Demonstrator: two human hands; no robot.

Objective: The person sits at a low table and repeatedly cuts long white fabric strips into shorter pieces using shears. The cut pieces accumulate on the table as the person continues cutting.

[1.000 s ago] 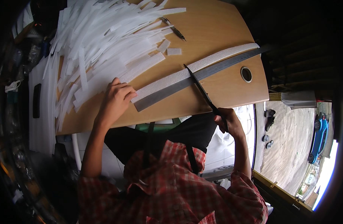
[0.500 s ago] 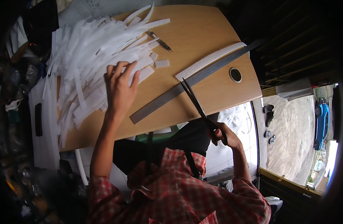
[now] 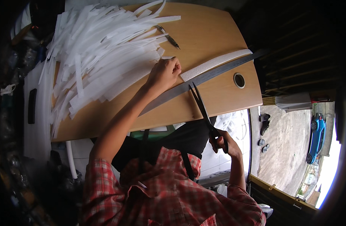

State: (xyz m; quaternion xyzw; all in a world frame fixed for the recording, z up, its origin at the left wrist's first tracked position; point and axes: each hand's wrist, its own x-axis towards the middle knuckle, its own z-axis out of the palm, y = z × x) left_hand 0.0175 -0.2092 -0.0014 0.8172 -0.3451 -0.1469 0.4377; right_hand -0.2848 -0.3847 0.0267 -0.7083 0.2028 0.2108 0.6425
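My right hand (image 3: 222,143) grips black-handled scissors (image 3: 204,110) by their loops, near the table's front edge. The slightly parted blades point up to the table, with their tips beside a long dark metal ruler (image 3: 212,75). My left hand (image 3: 165,72) hovers at or touches the tabletop near the left end of a white foam strip (image 3: 218,63). Its fingers are curled closed, and whatever they hold, if anything, is hidden. The strip lies along the ruler's far side. Left of this hand spreads a large pile of white foam strips (image 3: 101,56).
The wooden table (image 3: 203,28) has a round cable hole (image 3: 239,80) at its right. A dark pen (image 3: 168,37) lies beyond my left hand. White sheet material with a black slot (image 3: 32,105) hangs at the table's left. Shoes (image 3: 265,124) stand outside the doorway.
My left hand has moved right from the pile's edge toward the foam strip, and its spread fingers have curled closed. My right hand still holds the scissors. The whole view has shifted slightly.
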